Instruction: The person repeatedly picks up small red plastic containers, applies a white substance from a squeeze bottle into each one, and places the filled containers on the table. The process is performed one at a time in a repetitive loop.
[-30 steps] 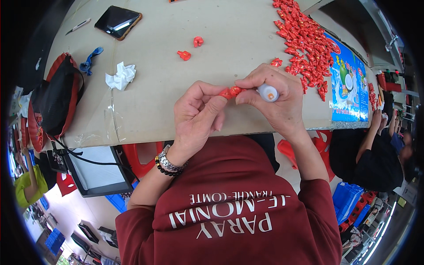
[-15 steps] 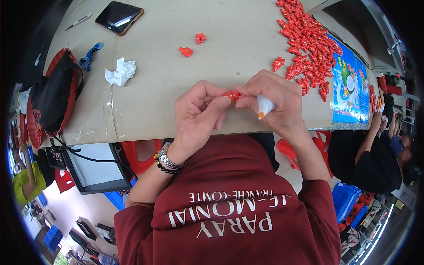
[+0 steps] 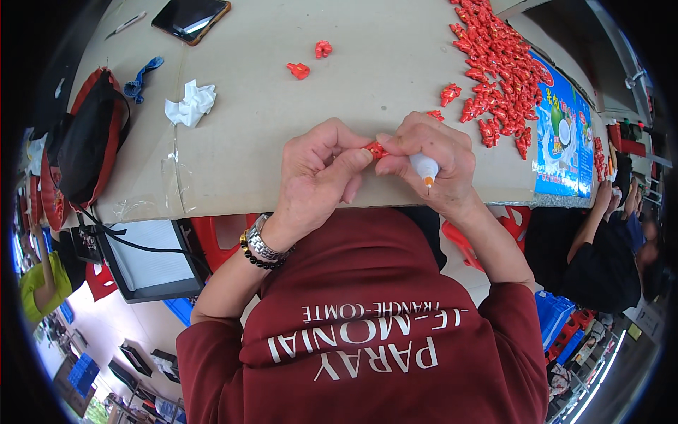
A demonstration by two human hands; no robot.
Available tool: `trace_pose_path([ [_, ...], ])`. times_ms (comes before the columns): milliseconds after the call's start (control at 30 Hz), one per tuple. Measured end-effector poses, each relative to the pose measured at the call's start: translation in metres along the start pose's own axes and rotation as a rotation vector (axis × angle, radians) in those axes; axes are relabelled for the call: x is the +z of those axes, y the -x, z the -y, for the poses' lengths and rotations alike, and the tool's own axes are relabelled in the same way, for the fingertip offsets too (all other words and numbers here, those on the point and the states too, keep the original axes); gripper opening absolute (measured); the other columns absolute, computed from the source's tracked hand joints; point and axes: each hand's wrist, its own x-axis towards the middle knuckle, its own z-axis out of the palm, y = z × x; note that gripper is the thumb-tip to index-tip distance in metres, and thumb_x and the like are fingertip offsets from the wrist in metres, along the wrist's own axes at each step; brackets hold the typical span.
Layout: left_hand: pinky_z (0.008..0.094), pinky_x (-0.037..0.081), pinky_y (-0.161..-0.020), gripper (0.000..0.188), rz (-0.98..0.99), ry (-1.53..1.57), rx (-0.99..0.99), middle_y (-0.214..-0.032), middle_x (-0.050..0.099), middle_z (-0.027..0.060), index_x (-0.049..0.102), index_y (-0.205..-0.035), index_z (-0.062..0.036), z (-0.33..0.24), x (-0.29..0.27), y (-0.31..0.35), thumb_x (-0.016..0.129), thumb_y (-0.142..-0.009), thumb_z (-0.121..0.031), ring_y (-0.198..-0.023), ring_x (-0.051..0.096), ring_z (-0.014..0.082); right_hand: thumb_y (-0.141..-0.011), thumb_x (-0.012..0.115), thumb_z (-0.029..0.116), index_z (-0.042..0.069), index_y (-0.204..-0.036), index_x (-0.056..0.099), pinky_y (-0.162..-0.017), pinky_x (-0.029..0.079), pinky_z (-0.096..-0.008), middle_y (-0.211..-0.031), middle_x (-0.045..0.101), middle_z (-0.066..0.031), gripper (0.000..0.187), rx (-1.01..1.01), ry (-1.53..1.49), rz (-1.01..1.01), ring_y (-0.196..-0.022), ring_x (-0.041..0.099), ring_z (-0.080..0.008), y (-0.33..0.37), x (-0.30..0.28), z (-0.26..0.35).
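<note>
Over the near edge of the table, a small red figurine point(image 3: 377, 150) with gold marks is pinched between both hands. My left hand point(image 3: 319, 168), with a watch and beads at its wrist, grips the piece with thumb and fingertips. From the other side, the thumb and index finger of my right hand point(image 3: 443, 152) close on the same piece and cover part of it. A white squeeze bottle point(image 3: 424, 165) with an orange, thin-tipped nozzle is also tucked in my right hand, its tip toward me. Two similar red figurines point(image 3: 299, 71) lie farther off.
A heap of red figurines point(image 3: 498, 67) lies at the right, beside a blue printed cardboard panel point(image 3: 561, 138). Leftward are a crumpled tissue point(image 3: 191, 104), a blue cloth strip point(image 3: 143, 79), a phone point(image 3: 189, 20), a pen-like tool point(image 3: 126, 25) and a black-and-red bag point(image 3: 88, 138). Other people sit at both sides.
My right hand has turned slightly, so the bottle's nozzle points more straight toward me. Less of the held figurine shows between my fingers. Another red piece has come into sight beyond my right hand.
</note>
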Motion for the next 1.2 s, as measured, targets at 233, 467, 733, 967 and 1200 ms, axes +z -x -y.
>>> trace_pose_path([
  [233, 0.0193, 0.035, -0.039, 0.006, -0.051, -0.009, 0.006, -0.069, 0.061, 0.0036, 0.058, -0.087, 0.0018, 0.001, 0.004, 0.001, 0.054, -0.091, -0.001, -0.047, 0.048, 0.0026, -0.063, 0.082, 0.002, 0.000, -0.086, 0.066, -0.052, 0.043, -0.0268, -0.072, 0.063, -0.0070, 0.028, 0.026, -0.017, -0.034, -0.061, 0.058, -0.0170, 0.000, 0.001, -0.004],
  [467, 0.0182, 0.030, -0.034, 0.012, -0.106, 0.098, -0.139, -0.071, 0.059, 0.0034, 0.057, -0.090, 0.0000, -0.007, 0.005, 0.000, 0.056, -0.094, -0.012, -0.044, 0.047, 0.0043, -0.068, 0.076, 0.000, 0.005, -0.088, 0.070, -0.059, 0.049, -0.0248, -0.074, 0.066, -0.0050, 0.022, 0.244, -0.171, -0.018, -0.067, 0.063, -0.0153, -0.010, -0.006, 0.000],
  [733, 0.0182, 0.029, -0.033, 0.016, -0.106, 0.209, -0.246, -0.072, 0.059, 0.0041, 0.057, -0.087, -0.0025, -0.012, 0.004, 0.000, 0.058, -0.094, -0.017, -0.043, 0.048, 0.0060, -0.069, 0.077, 0.003, 0.004, -0.084, 0.068, -0.061, 0.050, -0.0251, -0.076, 0.068, -0.0058, 0.017, 0.248, -0.187, -0.030, -0.068, 0.065, -0.0159, -0.007, -0.003, -0.004],
  [967, 0.0195, 0.029, -0.033, 0.015, -0.121, 0.290, -0.305, -0.070, 0.058, 0.0045, 0.055, -0.081, -0.0034, -0.015, 0.004, -0.002, 0.057, -0.093, -0.013, -0.042, 0.048, 0.0075, -0.067, 0.079, 0.003, 0.002, -0.074, 0.061, -0.056, 0.051, -0.0262, -0.071, 0.066, -0.0062, 0.019, 0.184, -0.130, -0.095, -0.067, 0.068, -0.0170, -0.006, 0.006, -0.004],
  [1200, 0.0199, 0.029, -0.033, 0.015, -0.144, 0.318, -0.272, -0.071, 0.058, 0.0048, 0.054, -0.080, -0.0031, -0.013, 0.007, -0.003, 0.056, -0.093, -0.011, -0.042, 0.046, 0.0075, -0.069, 0.078, 0.002, 0.001, -0.081, 0.064, -0.055, 0.048, -0.0256, -0.072, 0.065, -0.0065, 0.019, 0.186, -0.129, -0.113, -0.065, 0.064, -0.0149, -0.003, 0.012, -0.005],
])
